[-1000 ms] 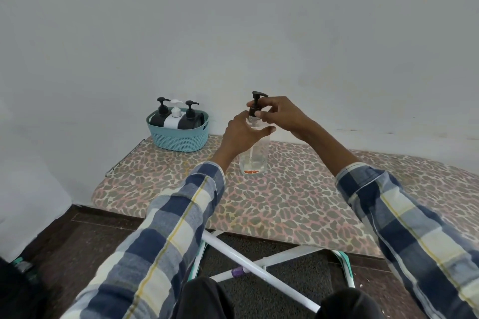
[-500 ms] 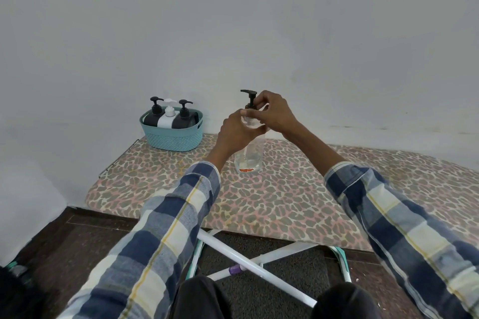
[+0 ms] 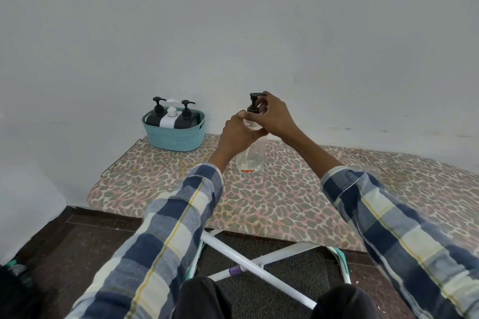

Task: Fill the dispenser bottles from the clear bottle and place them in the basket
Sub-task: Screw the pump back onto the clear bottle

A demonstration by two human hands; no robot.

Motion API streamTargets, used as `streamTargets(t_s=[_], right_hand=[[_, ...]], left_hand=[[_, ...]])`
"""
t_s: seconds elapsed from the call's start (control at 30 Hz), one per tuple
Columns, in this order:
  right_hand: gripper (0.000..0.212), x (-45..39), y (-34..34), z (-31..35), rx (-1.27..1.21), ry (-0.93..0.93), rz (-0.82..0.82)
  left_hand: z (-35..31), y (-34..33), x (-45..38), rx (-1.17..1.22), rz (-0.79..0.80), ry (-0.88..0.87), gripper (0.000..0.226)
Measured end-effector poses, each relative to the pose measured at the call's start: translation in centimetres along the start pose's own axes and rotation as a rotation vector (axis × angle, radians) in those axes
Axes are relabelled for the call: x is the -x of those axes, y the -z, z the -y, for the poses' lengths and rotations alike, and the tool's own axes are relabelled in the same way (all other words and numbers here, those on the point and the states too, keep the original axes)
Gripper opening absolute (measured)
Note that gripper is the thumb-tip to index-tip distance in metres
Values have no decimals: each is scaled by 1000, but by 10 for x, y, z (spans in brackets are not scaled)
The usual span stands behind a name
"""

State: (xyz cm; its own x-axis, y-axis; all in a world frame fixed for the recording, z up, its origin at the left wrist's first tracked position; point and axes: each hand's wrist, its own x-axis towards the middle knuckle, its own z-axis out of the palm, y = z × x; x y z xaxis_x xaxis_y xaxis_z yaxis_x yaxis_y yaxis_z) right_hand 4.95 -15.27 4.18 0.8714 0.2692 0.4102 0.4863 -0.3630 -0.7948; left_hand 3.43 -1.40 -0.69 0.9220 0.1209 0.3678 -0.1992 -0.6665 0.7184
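Observation:
A clear bottle (image 3: 251, 158) stands upright on the leopard-print ironing board (image 3: 272, 197), near its middle. A black pump head (image 3: 254, 101) sits on its neck. My left hand (image 3: 237, 133) grips the bottle's upper body and shoulder. My right hand (image 3: 274, 116) curls round the pump collar at the neck, from the right. A teal basket (image 3: 176, 137) stands at the board's far left corner by the wall. It holds two black dispenser bottles (image 3: 155, 118) (image 3: 187, 118) and a white dispenser bottle (image 3: 169, 119) between them.
A white wall rises directly behind the board. White crossed legs (image 3: 259, 264) of the board stand on a dark floor below. My knees are at the bottom edge. A dark object lies at the bottom left corner.
My right hand has turned round the pump at the bottle's neck, and the pump spout points another way. The bottle stays standing in the same spot on the board.

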Motion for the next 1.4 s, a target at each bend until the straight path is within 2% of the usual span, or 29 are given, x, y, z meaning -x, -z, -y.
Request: streamTargets(t_s=[0.1,0.17,0.27,0.4,0.6,0.8,0.9,1.07,1.3,1.4], right_hand=[[38,-1,7,-1,-91,0,123],[31,-3,12,-5,-136,18,219],[23,-4,10,-9,-148,10,165],[43,-2,-1,-11,-67,-50,30],[23,-1,4,-10,-154,1,198],[14,-3,-2,-11,-122,40,96],[17,-2,0,-11,-160,58,110],[37,1,7,-10,-236,48,211],[36,2,1,-17,-245,-26,69],[37,2,-4,-18,-213,-46,-24]], left_hand=[[3,1,-1,17,-16,9,75],[5,2,-1,27,-30,11,77],[3,0,0,39,-18,-4,78],[0,0,2,36,-10,-14,74],[1,1,2,45,-27,-3,71],[1,2,3,60,-37,-8,70],[1,2,5,67,-37,-22,79],[0,3,4,85,-32,-54,76],[-1,-3,10,81,-94,-20,82],[-1,-8,9,60,-120,6,75]])
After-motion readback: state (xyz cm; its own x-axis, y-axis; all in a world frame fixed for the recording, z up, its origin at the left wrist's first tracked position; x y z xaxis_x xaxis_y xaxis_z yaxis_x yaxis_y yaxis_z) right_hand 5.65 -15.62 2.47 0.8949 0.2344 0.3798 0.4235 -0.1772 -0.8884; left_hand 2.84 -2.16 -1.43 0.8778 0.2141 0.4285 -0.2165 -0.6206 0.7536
